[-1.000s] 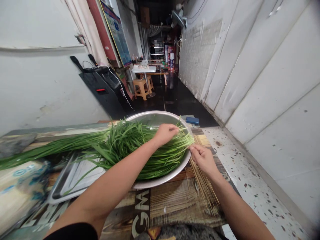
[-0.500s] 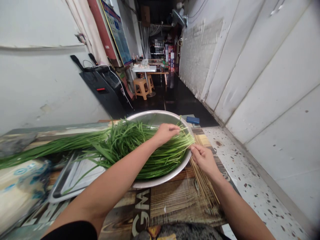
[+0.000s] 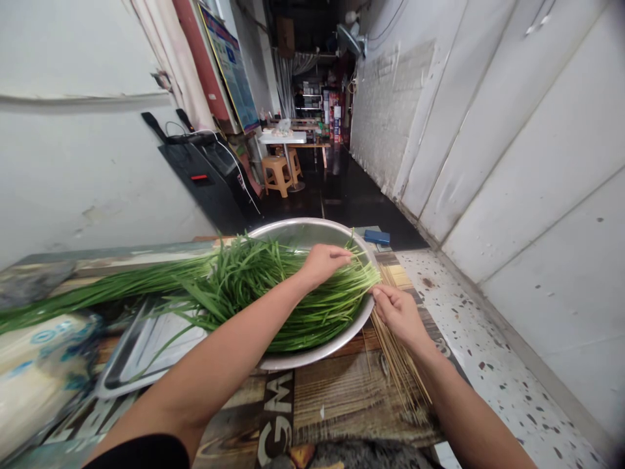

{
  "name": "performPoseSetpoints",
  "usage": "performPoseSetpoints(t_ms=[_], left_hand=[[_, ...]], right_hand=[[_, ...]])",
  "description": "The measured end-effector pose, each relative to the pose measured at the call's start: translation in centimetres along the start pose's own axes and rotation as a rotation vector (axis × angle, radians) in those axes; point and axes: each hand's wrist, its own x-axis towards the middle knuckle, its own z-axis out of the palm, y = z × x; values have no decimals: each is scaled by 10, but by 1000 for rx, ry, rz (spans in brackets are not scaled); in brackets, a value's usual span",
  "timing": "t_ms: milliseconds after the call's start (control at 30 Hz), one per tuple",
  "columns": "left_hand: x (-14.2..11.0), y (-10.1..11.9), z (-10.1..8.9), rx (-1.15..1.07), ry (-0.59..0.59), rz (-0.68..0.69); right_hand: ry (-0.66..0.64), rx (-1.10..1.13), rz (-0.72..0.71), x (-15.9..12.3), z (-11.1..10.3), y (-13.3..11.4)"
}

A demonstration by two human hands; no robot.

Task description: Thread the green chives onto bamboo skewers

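A heap of long green garlic chives (image 3: 312, 319) fills a wide metal basin (image 3: 312, 360), their pale stem ends toward the right rim. My left hand (image 3: 325, 266) reaches over the heap, its fingers closed in a pinch on stems near the pale ends. Beside the right rim, my right hand (image 3: 398, 311) is closed, thumb against forefinger, right at the stem tips. What lies between those fingertips is too small to make out. Thin bamboo skewers (image 3: 398, 365) lie on the table under and beside my right hand.
More chives (image 3: 122, 286) stretch left across the table. A metal tray (image 3: 156, 352) and a plastic bag (image 3: 43, 371) are at the left. A small blue box (image 3: 377, 237) sits behind the basin. Farther off stand a small table (image 3: 283, 137) and plastic stools (image 3: 277, 174).
Both hands keep nearly the same place and the same closed grip. The whole view has shifted down very slightly.
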Motion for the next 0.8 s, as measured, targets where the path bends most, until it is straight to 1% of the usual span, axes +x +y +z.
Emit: performPoseSetpoints(t_ms=[200,433,533,800], left_hand=[[-1,3,0,-32,18,-77],[-1,1,0,-30,13,-39],[-1,1,0,-29,21,-36],[-2,2,0,-36,-3,-34]], right_hand=[[5,-18,-9,0,-1,1],[8,-31,-23,1,0,0],[6,-32,-22,1,-1,0],[2,-39,-12,0,-1,-2]])
